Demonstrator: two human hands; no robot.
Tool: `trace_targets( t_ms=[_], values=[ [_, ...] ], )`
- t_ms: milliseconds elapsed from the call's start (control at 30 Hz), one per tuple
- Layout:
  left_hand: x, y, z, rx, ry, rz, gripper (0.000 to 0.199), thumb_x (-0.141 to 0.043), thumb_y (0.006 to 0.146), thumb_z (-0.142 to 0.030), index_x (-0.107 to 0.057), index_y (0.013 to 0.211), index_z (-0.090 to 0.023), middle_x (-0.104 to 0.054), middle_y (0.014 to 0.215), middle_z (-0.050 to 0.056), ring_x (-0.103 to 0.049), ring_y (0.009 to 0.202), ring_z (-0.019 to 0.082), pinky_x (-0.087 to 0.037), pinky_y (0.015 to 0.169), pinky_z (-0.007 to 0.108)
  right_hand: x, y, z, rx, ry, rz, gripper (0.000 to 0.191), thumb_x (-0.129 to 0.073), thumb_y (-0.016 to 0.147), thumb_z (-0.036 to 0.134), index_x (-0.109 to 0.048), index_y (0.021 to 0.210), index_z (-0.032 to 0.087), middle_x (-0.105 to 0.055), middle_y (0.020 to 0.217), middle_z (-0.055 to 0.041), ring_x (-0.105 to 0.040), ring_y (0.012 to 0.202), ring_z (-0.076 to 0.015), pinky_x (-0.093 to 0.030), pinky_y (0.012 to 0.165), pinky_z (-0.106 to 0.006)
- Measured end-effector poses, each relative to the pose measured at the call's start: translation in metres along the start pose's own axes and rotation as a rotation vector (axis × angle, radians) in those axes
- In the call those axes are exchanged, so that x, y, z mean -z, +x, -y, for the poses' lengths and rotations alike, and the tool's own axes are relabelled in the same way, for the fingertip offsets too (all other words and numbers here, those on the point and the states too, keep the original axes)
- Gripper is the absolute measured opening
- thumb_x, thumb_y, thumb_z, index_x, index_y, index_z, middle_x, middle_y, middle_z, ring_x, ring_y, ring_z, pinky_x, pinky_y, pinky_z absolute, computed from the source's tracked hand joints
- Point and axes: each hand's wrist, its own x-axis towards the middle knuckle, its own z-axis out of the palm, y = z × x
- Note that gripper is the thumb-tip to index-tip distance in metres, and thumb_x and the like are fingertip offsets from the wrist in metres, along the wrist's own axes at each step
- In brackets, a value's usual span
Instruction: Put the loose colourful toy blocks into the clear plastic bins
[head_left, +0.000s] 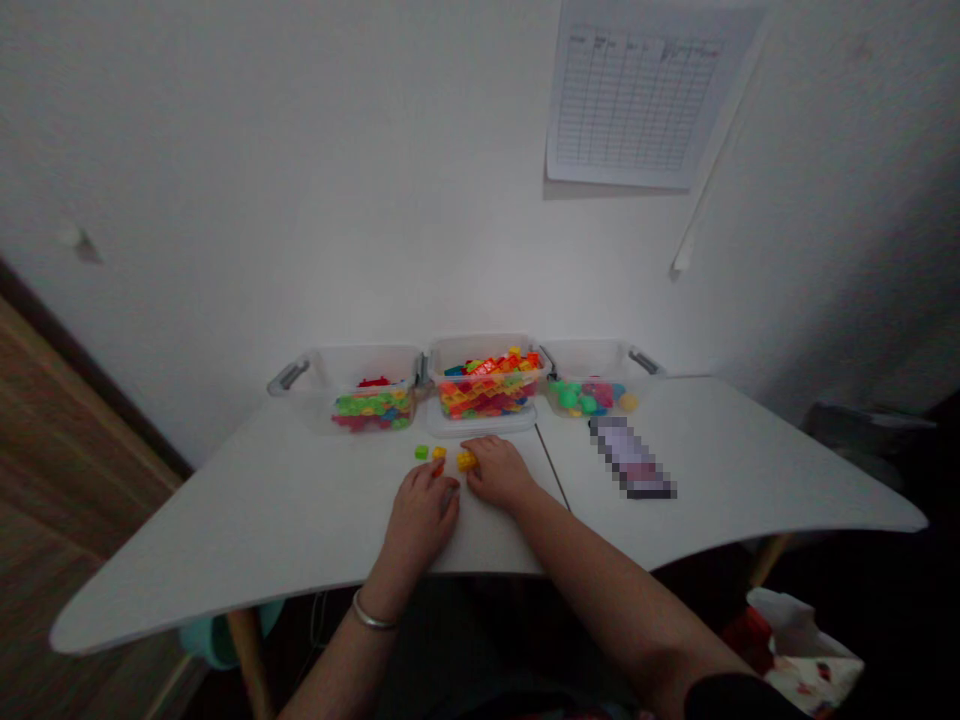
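Observation:
My right hand (496, 472) is closed on a yellow toy brick (466, 460), gripped at the fingertips just above the white table. To its left, my left hand (424, 508) has its fingers curled over a small orange brick (439, 469), which is mostly covered by the fingertips. Just beyond those fingers lies another yellow brick (439, 453). A green brick (421, 452) sits beside it, further left.
Along the wall stand three clear plastic boxes: the left box (360, 362) and middle box (480, 348) hold coloured bricks, the right box (592, 360) rounded pieces. A phone, blurred out (634, 458), lies at right. A seam (551, 465) crosses the white table (300, 520).

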Motion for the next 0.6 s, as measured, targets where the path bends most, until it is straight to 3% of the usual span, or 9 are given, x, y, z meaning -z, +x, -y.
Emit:
trace_targets(
  t_ms=[100,233,333,467,533,600],
  values=[
    [0.001,0.000,-0.001,-0.001,-0.011,0.001,0.019,-0.055,0.084,-0.019,-0.072,0.094,-0.019,-0.062,0.126,0.015,-0.055,0.117,0.030,-0.045,0.104,0.049,0.000,-0.004,-0.002,-0.015,0.059,-0.025,0.050,-0.058,0.080,0.017,-0.055,0.130,0.013,-0.063,0.127,-0.0128,-0.054,0.117,-0.0251,-0.041,0.104,-0.039],
    [0.002,-0.001,-0.001,0.007,-0.034,-0.009,0.019,-0.056,0.084,-0.020,-0.071,0.094,-0.018,-0.062,0.125,0.015,-0.055,0.118,0.029,-0.045,0.105,0.049,-0.001,-0.005,-0.006,0.012,0.164,-0.018,0.041,-0.054,0.081,0.009,-0.060,0.121,0.017,-0.066,0.120,-0.0097,-0.056,0.113,-0.0221,-0.042,0.103,-0.038],
    [0.001,-0.001,-0.001,0.013,-0.043,-0.010,0.019,-0.056,0.084,-0.020,-0.071,0.095,-0.018,-0.062,0.125,0.015,-0.054,0.118,0.030,-0.045,0.105,0.049,-0.006,-0.004,-0.011,-0.041,0.281,-0.088,0.037,-0.060,0.078,0.010,-0.061,0.114,0.017,-0.066,0.114,-0.0104,-0.058,0.109,-0.0226,-0.044,0.100,-0.040],
    [0.002,-0.002,-0.001,0.009,-0.046,-0.008,0.020,-0.054,0.085,-0.020,-0.071,0.095,-0.019,-0.062,0.125,0.015,-0.054,0.118,0.029,-0.045,0.104,0.050,-0.008,-0.001,-0.018,-0.161,0.470,-0.302,0.030,-0.063,0.079,0.020,-0.057,0.108,0.017,-0.065,0.104,-0.0091,-0.061,0.086,-0.0197,-0.052,0.083,-0.037],
    [0.003,-0.002,-0.001,0.008,-0.048,-0.007,0.019,-0.055,0.085,-0.020,-0.071,0.095,-0.019,-0.062,0.126,0.015,-0.055,0.117,0.029,-0.045,0.104,0.050,-0.001,0.001,-0.024,-0.196,0.537,-0.457,0.029,-0.060,0.081,0.025,-0.055,0.109,0.018,-0.063,0.104,-0.0092,-0.059,0.076,-0.0168,-0.053,0.073,-0.034],
    [0.003,-0.002,-0.001,0.009,-0.045,-0.001,0.019,-0.055,0.084,-0.020,-0.071,0.094,-0.019,-0.062,0.126,0.015,-0.055,0.117,0.029,-0.045,0.104,0.050,0.013,0.005,-0.031,-0.191,0.561,-0.626,0.029,-0.057,0.083,0.028,-0.052,0.110,0.018,-0.061,0.109,-0.0110,-0.059,0.078,-0.0168,-0.052,0.070,-0.032]
  ],
)
